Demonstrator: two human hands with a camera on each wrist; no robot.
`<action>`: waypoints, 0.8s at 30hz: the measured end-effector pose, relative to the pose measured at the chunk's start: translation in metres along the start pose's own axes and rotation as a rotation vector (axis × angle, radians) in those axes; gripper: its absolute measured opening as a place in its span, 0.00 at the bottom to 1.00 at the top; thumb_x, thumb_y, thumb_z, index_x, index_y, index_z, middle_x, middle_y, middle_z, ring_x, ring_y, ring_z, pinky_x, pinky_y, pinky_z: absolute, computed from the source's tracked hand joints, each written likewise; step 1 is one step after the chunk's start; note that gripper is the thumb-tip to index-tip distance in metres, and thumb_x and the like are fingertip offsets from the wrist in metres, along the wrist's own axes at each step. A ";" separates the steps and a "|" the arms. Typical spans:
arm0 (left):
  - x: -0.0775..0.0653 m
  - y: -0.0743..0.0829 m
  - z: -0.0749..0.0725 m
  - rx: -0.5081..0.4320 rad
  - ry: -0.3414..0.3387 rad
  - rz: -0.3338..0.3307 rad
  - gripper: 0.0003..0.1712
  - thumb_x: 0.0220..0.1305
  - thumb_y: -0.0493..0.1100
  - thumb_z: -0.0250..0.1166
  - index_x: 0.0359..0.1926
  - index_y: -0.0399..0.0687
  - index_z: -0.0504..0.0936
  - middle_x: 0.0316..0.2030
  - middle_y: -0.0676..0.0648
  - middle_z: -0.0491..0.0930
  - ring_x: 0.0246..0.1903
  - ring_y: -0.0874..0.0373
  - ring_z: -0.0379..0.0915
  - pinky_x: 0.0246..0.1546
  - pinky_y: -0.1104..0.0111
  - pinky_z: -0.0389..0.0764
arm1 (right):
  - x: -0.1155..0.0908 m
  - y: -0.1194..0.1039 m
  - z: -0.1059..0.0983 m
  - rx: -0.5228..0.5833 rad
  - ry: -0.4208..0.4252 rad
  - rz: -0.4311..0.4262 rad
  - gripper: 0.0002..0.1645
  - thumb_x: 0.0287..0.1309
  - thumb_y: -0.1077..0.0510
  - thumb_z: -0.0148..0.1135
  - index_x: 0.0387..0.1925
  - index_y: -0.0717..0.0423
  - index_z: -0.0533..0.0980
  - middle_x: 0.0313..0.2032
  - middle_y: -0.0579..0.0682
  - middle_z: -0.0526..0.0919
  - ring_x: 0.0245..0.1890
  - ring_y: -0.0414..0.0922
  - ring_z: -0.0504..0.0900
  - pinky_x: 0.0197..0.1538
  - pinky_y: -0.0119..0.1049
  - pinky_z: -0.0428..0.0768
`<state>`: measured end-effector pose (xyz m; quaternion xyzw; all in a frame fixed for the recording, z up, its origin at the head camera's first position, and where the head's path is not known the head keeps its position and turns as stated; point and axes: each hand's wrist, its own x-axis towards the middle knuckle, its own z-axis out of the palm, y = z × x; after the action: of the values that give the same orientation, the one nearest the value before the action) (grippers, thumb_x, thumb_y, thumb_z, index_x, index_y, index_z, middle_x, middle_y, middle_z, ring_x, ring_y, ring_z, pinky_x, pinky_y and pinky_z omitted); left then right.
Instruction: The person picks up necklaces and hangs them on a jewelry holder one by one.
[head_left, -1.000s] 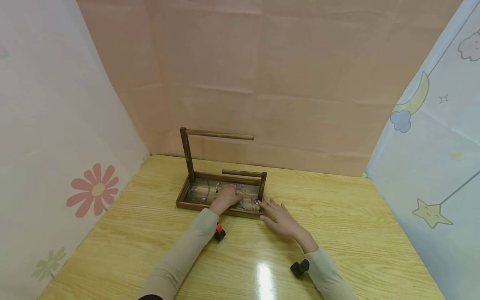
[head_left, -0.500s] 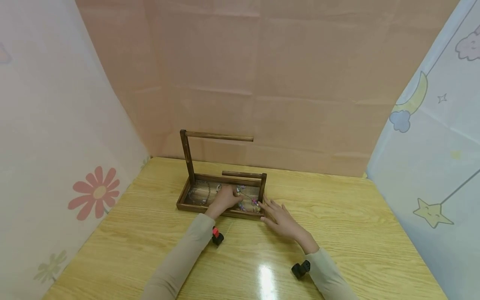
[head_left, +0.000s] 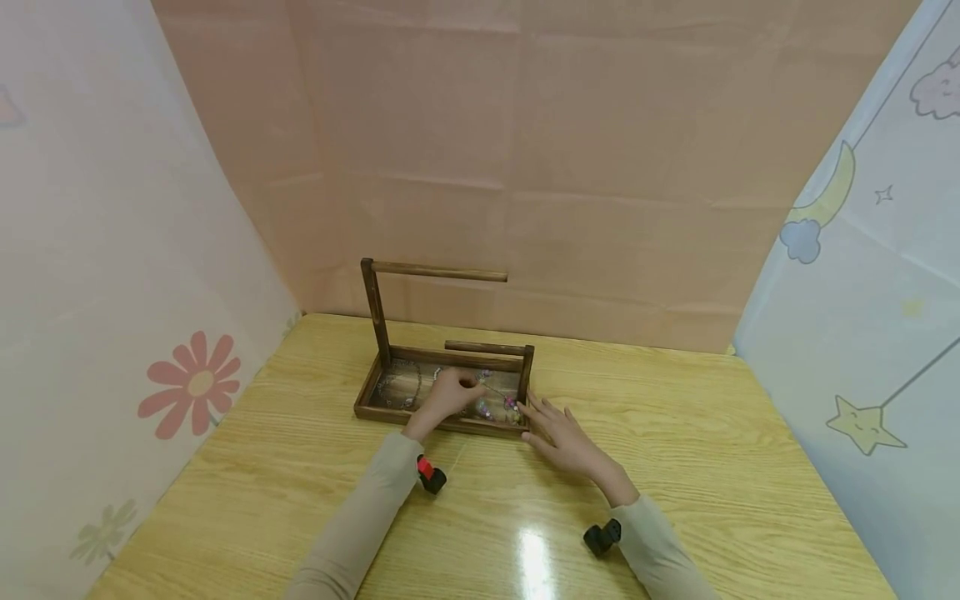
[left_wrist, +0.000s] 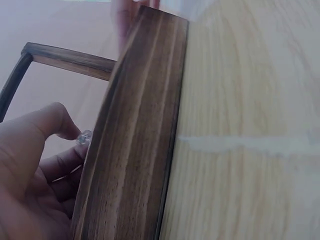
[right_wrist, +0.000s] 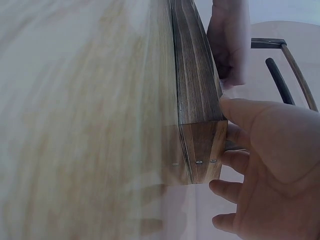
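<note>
A dark wooden jewellery stand (head_left: 431, 421), a shallow tray with two horizontal bars above it, stands on the table. My left hand (head_left: 447, 393) is over the tray's middle. In the left wrist view its thumb and forefinger pinch a small clear, faceted bead (left_wrist: 84, 137) just behind the tray's front wall; whatever hangs from it is hidden. My right hand (head_left: 566, 442) has its fingers spread, fingertips at the tray's right end (right_wrist: 202, 150). Inside the tray lie a chain (head_left: 417, 385) on the left and pink and purple beaded jewellery (head_left: 511, 403) on the right.
The upper bar (head_left: 438, 271) reaches right from a tall post, and a shorter bar (head_left: 483, 347) reaches left from a low post above the right part of the tray. A pinkish-brown backdrop (head_left: 600, 208) closes off the far edge of the wooden table (head_left: 675, 433).
My left hand has lifted slightly and its wrist has shifted left, the thumb and forefinger now more visible above the tray. My right hand has stayed at the tray's right end.
</note>
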<state>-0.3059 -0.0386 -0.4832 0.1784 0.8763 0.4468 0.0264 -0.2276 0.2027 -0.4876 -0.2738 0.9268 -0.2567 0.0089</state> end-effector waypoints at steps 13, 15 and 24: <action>0.002 -0.013 -0.001 -0.159 0.001 0.071 0.13 0.63 0.42 0.58 0.36 0.37 0.85 0.31 0.46 0.83 0.27 0.56 0.75 0.27 0.69 0.75 | -0.001 0.003 0.001 0.009 -0.016 -0.002 0.34 0.67 0.46 0.49 0.69 0.51 0.56 0.71 0.54 0.46 0.69 0.62 0.48 0.64 0.69 0.40; 0.002 -0.014 -0.002 -0.188 -0.016 0.064 0.14 0.64 0.44 0.58 0.37 0.37 0.84 0.32 0.46 0.84 0.30 0.55 0.77 0.28 0.69 0.76 | 0.000 0.003 0.001 0.008 -0.015 -0.005 0.34 0.67 0.46 0.48 0.69 0.51 0.56 0.71 0.54 0.46 0.69 0.62 0.48 0.63 0.69 0.40; -0.001 -0.013 -0.003 -0.370 -0.094 0.055 0.20 0.66 0.47 0.58 0.46 0.32 0.80 0.39 0.38 0.82 0.39 0.42 0.79 0.40 0.55 0.80 | -0.001 0.003 0.001 0.008 -0.007 -0.017 0.34 0.67 0.46 0.49 0.69 0.53 0.56 0.71 0.56 0.47 0.68 0.63 0.49 0.63 0.70 0.41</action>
<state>-0.3096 -0.0485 -0.4919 0.2151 0.7719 0.5918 0.0873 -0.2286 0.2050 -0.4900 -0.2828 0.9233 -0.2596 0.0110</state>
